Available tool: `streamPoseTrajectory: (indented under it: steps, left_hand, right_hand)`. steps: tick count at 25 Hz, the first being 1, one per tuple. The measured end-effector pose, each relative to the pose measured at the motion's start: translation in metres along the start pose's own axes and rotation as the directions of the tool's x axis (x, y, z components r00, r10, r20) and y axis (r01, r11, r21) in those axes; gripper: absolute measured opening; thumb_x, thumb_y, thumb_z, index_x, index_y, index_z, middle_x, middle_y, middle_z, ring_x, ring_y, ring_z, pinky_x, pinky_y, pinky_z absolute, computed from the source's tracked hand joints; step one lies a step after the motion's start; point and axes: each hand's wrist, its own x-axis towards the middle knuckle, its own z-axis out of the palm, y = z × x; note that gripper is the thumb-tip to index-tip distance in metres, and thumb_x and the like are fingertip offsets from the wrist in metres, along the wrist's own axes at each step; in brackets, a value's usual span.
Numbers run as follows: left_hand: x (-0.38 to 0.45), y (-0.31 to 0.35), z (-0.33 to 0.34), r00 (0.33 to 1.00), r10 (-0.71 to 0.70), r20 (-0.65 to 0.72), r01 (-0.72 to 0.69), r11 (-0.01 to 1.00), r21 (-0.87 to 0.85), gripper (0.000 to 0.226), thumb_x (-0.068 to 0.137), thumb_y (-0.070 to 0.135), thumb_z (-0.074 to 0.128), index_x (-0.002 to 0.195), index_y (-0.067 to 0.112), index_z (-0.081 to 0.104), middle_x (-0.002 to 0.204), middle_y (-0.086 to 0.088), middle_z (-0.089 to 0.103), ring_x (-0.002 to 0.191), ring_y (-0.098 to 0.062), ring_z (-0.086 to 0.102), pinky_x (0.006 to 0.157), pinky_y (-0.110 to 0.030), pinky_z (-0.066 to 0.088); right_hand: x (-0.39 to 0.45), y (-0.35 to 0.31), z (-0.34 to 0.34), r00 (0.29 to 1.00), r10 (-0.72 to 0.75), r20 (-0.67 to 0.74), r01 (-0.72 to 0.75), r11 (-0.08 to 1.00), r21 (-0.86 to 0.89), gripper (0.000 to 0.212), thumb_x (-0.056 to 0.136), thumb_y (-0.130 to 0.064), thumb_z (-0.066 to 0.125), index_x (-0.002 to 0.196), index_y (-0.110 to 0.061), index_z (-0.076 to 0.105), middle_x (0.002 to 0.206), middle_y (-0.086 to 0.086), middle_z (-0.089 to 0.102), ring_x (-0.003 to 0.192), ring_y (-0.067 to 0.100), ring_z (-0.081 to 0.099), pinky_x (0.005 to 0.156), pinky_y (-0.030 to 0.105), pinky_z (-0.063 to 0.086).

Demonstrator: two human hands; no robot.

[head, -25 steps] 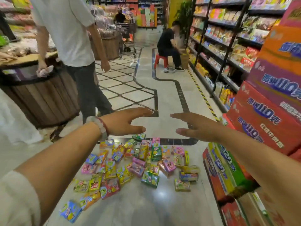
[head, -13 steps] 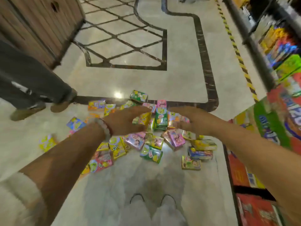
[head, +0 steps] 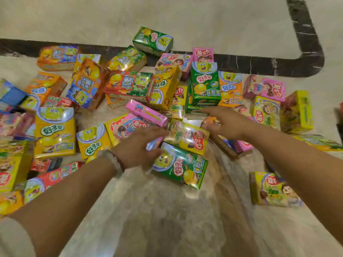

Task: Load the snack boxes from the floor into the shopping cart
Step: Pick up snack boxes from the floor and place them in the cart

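Across the middle of the frame, from the left edge to the right, snack boxes [head: 55, 132] lie scattered and partly piled on the pale marble floor [head: 167, 219], in yellow, green, orange, pink and red. At centre, the left hand [head: 138, 145] reaches in from the lower left with fingers stretched out flat over a pink box [head: 146, 113] and just beside a green box [head: 181, 166]; it grips nothing. Right of centre, the right hand [head: 225, 123] comes in from the lower right, fingers extended and pointing left above a yellow box [head: 187, 137], also holding nothing. Both hands are blurred. A bead bracelet [head: 116, 161] circles the left wrist. Along the top of the pile a dark inlaid band [head: 306, 34] runs through the floor and bends upward at upper right.
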Motion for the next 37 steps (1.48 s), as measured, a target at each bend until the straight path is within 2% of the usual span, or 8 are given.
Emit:
streamPoseTrajectory:
  steps: [3, 9, 15, 19, 22, 24, 30, 37]
  left_hand:
    - [0.011, 0.004, 0.047, 0.984, 0.021, 0.175, -0.013, 0.999, -0.043, 0.054, 0.085, 0.039, 0.057, 0.134, 0.017, 0.049, 0.137, -0.002, 0.049, 0.126, -0.015, 0.043, 0.096, -0.006, 0.019]
    - [0.001, 0.008, 0.097, 0.933, -0.035, 0.359, -0.103, 0.928, 0.359, 0.077, 0.066, 0.039, 0.073, 0.137, 0.026, 0.044, 0.145, -0.003, 0.040, 0.128, -0.024, 0.041, 0.099, -0.036, 0.038]
    - [-0.018, 0.003, 0.123, 0.973, 0.225, 0.044, -0.217, 0.841, 0.495, 0.035, 0.068, 0.026, 0.050, 0.096, 0.035, 0.069, 0.116, 0.000, 0.067, 0.104, -0.027, 0.063, 0.081, -0.048, 0.054]
    - [-0.045, 0.012, 0.138, 0.912, -0.241, -0.333, 0.300, 0.944, 0.139, 0.027, 0.071, 0.022, 0.044, 0.097, 0.020, 0.049, 0.104, -0.009, 0.049, 0.091, -0.031, 0.049, 0.073, -0.040, 0.050]
    - [-0.046, 0.030, 0.129, 0.498, -0.867, -0.024, 0.668, 0.402, -0.626, 0.028, 0.084, 0.022, 0.063, 0.091, 0.015, 0.037, 0.105, -0.011, 0.048, 0.091, -0.027, 0.054, 0.080, -0.036, 0.048]
    - [-0.044, 0.028, 0.128, 0.426, -0.893, 0.146, 0.620, 0.170, -0.766, 0.042, 0.080, 0.019, 0.072, 0.106, 0.012, 0.039, 0.111, -0.010, 0.053, 0.084, -0.019, 0.057, 0.078, -0.032, 0.046]
    - [-0.036, 0.024, 0.128, 0.480, -0.826, 0.294, 0.452, -0.054, -0.890, 0.068, 0.066, 0.019, 0.083, 0.123, 0.009, 0.046, 0.107, -0.011, 0.067, 0.089, -0.030, 0.068, 0.084, -0.048, 0.054]
    - [0.008, 0.050, 0.064, 0.682, -0.719, 0.135, 0.299, 0.105, -0.949, 0.067, 0.071, 0.013, 0.079, 0.121, 0.023, 0.036, 0.106, -0.006, 0.067, 0.094, -0.027, 0.067, 0.087, -0.049, 0.052]
  right_hand:
    - [0.021, 0.006, 0.045, 0.998, 0.010, 0.064, -0.009, 1.000, -0.014, 0.064, 0.093, -0.036, 0.056, 0.148, -0.019, 0.029, 0.155, 0.004, 0.028, 0.141, 0.019, 0.025, 0.111, 0.026, 0.017]
    - [0.028, 0.001, 0.091, 0.999, 0.043, -0.010, -0.043, 0.997, -0.071, 0.074, 0.087, -0.038, 0.061, 0.146, -0.011, 0.026, 0.145, 0.015, 0.036, 0.133, 0.030, 0.033, 0.105, 0.034, 0.029]
    - [0.010, 0.013, 0.109, 0.971, 0.239, -0.027, -0.240, 0.964, -0.112, 0.087, 0.070, -0.056, 0.072, 0.133, -0.007, 0.038, 0.132, 0.016, 0.048, 0.118, 0.034, 0.047, 0.089, 0.036, 0.044]
    - [-0.005, 0.018, 0.120, 0.885, 0.443, 0.143, -0.459, 0.883, 0.100, 0.049, 0.077, -0.059, 0.065, 0.079, -0.012, 0.049, 0.094, 0.012, 0.060, 0.086, 0.025, 0.056, 0.056, 0.030, 0.034]
    - [-0.014, 0.011, 0.133, 0.839, 0.513, 0.180, -0.538, 0.737, 0.410, 0.042, 0.082, -0.049, 0.066, 0.080, -0.013, 0.045, 0.088, 0.009, 0.056, 0.080, 0.022, 0.053, 0.057, 0.030, 0.033]
    - [-0.017, 0.006, 0.139, 0.830, 0.537, 0.153, -0.532, 0.676, 0.510, 0.045, 0.080, -0.047, 0.069, 0.091, -0.011, 0.046, 0.090, 0.007, 0.055, 0.081, 0.021, 0.054, 0.054, 0.028, 0.033]
    - [-0.023, 0.013, 0.137, 0.851, 0.413, 0.326, -0.467, 0.308, 0.829, 0.036, 0.083, -0.032, 0.070, 0.110, -0.008, 0.064, 0.096, 0.016, 0.072, 0.084, 0.033, 0.070, 0.079, 0.043, 0.057]
    - [-0.041, 0.009, 0.078, 0.897, 0.437, 0.067, -0.161, 0.182, 0.970, 0.021, 0.086, -0.024, 0.065, 0.106, -0.020, 0.062, 0.092, 0.006, 0.074, 0.074, 0.022, 0.071, 0.068, 0.033, 0.059]
